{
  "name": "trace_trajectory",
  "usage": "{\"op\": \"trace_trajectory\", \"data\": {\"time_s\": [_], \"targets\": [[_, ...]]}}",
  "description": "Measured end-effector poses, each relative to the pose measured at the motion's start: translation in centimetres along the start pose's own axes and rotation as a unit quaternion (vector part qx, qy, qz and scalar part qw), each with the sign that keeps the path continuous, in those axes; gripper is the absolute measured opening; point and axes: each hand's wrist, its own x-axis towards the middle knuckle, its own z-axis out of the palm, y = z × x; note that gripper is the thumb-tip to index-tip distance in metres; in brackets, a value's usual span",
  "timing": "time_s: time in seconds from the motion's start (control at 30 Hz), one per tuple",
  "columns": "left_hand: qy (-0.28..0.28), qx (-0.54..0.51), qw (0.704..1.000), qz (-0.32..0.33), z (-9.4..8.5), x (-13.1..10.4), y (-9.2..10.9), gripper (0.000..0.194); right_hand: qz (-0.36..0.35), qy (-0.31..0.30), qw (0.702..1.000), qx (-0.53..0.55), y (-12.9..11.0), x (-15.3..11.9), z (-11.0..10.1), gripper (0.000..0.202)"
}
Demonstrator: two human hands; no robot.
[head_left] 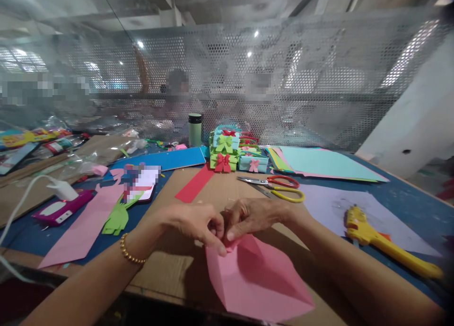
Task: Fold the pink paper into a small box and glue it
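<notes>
A folded sheet of pink paper point(262, 283) hangs toward me over the near edge of the cardboard, its creases standing up. At its far end my left hand point(198, 224) pinches the paper, thumb on top and fingers curled. Right beside it, my right hand point(248, 217) is closed on the same edge, thumb pressed down. The two hands meet, so the exact fold between the fingers is hidden. Just beyond my right hand lie scissors point(273, 186) with red and yellow handles. A red paper strip point(195, 184) lies past my left hand.
Small paper boxes with bows point(223, 151) are stacked at the back, beside a green bottle point(195, 129). On the right lie a yellow glue gun point(393, 250) and coloured sheets point(329, 163). At left are a purple power strip point(64, 210) and pink paper point(83, 226).
</notes>
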Motion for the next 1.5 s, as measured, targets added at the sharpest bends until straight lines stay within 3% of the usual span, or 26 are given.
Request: {"op": "trace_trajectory", "data": {"time_s": [0.17, 0.37, 0.63, 0.73, 0.87, 1.07, 1.2, 1.4, 1.5], "targets": [[0.017, 0.043, 0.999, 0.012, -0.2, -0.6, 0.7, 0.038, -0.003, 0.014, 0.997, -0.073, -0.5, 0.2, -0.1, 0.053], [0.062, 0.098, 0.993, -0.008, 0.7, 0.7, 1.2, 0.018, -0.012, -0.011, 0.996, -0.085, -2.0, -0.2, -0.2, 0.044], [0.075, 0.149, 0.984, -0.065, 1.3, 1.9, 2.3, 0.017, -0.036, -0.016, 0.998, -0.047, -1.8, -0.5, -0.1, 0.033], [0.099, 0.15, 0.98, -0.084, 1.4, 1.7, 2.7, 0.019, -0.005, 0.044, 0.994, -0.102, -2.6, -1.2, -0.3, 0.031], [0.1, 0.182, 0.974, -0.095, 1.8, 1.8, 3.0, 0.016, 0.07, 0.126, 0.966, -0.213, -5.0, -2.7, -0.5, 0.028], [0.118, 0.196, 0.969, -0.096, 2.1, 2.1, 3.2, 0.013, 0.086, 0.208, 0.931, -0.289, -7.0, -4.5, -0.2, 0.028], [0.092, 0.178, 0.973, -0.113, 2.0, 1.8, 3.4, 0.009, 0.099, 0.237, 0.912, -0.319, -5.9, -4.9, 0.5, 0.026], [0.097, 0.106, 0.983, -0.114, 2.3, 1.8, 2.1, 0.021, 0.064, 0.174, 0.958, -0.217, -2.7, -5.0, 1.7, 0.025], [0.098, 0.073, 0.988, -0.098, 2.5, 1.8, 1.7, 0.022, 0.056, 0.184, 0.966, -0.173, -2.2, -5.2, 1.8, 0.026]]}}
